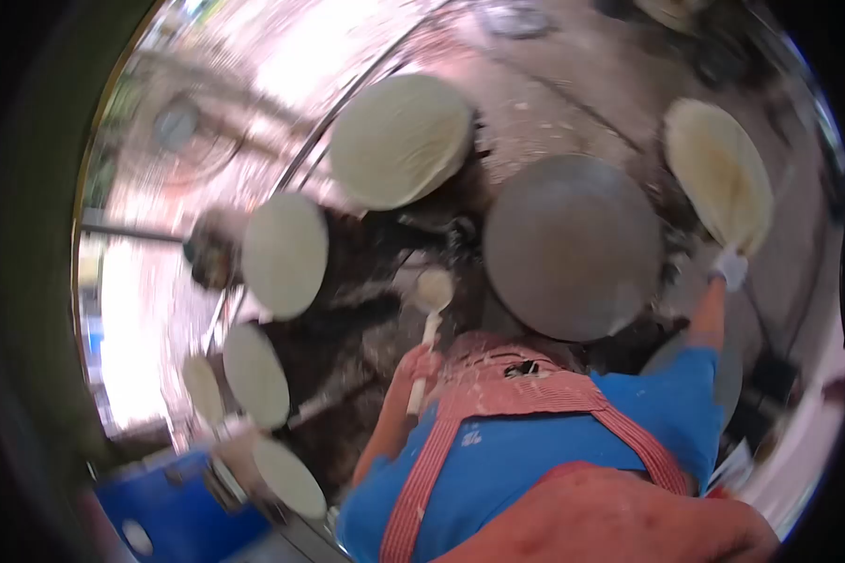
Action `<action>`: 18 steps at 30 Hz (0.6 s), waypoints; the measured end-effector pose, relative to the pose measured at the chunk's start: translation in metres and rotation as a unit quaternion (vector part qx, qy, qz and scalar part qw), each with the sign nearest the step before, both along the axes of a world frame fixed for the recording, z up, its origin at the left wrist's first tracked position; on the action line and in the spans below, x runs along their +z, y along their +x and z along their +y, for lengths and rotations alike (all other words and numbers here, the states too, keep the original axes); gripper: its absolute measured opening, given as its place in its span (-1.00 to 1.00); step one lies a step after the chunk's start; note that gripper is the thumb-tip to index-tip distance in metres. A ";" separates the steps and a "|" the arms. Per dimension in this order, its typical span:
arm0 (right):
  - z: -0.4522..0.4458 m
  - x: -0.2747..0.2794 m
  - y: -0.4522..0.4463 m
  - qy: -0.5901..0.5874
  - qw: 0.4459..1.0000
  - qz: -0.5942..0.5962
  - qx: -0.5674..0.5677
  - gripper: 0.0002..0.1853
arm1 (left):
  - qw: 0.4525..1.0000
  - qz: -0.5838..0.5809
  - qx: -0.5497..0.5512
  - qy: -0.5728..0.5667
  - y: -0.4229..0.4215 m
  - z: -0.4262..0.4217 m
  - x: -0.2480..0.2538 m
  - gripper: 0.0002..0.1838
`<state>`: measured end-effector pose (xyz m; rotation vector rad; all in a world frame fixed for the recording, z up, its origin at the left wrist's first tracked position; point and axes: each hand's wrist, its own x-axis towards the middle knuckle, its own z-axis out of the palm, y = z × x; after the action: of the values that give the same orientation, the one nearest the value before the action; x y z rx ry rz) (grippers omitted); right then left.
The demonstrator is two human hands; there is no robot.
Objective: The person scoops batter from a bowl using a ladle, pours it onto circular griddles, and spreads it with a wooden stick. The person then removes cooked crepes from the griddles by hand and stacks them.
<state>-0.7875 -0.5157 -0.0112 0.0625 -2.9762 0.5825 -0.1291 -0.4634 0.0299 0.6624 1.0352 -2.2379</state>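
Observation:
My left hand [421, 366] is wrapped round the handle of a pale ladle [434, 293], its bowl pointing away from me. In my right hand [730, 268], which has a white glove or cloth over it, is the near end of a thin browned crepe [720, 174]. That crepe stretches away from the hand at the far right. Between the two hands lies a round dark griddle [575, 247] with a bare surface. Beyond the ladle, a large round griddle [401, 141] is covered with pale batter.
More pale-covered rounds line the left: one griddle [284, 255], another [256, 375], and a lower one [289, 477]. A blue box [178, 509] stands at lower left. A grey round plate [730, 375] sits partly hidden behind my right arm. A thin rail runs behind the griddles.

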 end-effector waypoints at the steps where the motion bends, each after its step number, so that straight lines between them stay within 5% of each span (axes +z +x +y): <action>1: -0.006 -0.023 0.001 -0.016 0.996 0.022 0.085 -0.34 | 1.000 0.005 0.015 0.004 0.002 -0.005 -0.001 -0.77; 4: -0.075 -0.003 0.103 -0.060 0.949 0.052 0.305 -0.46 | 0.998 0.020 0.051 -0.014 0.023 -0.004 -0.012 -0.79; 8: -0.144 -0.003 0.304 -0.104 0.757 0.089 0.638 -0.71 | 0.999 -0.045 -0.014 -0.012 0.080 -0.007 -0.014 -0.87; 11: -0.182 0.019 0.459 -0.080 0.616 0.051 0.782 -0.69 | 0.990 -0.101 -0.091 -0.032 0.131 -0.017 -0.031 -0.91; 14: -0.223 0.009 0.556 -0.022 0.581 0.082 0.810 -0.50 | 0.980 -0.131 -0.136 -0.058 0.161 -0.022 -0.049 -0.92; 18: -0.275 0.006 0.593 0.091 0.531 0.079 0.839 -0.57 | 0.990 -0.069 -0.121 -0.016 0.202 -0.023 -0.055 -0.94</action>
<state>-0.1941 -0.7910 -0.0055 2.7799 -1.6816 0.1851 0.0728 -0.4868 -0.0254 0.9590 0.8901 -2.3676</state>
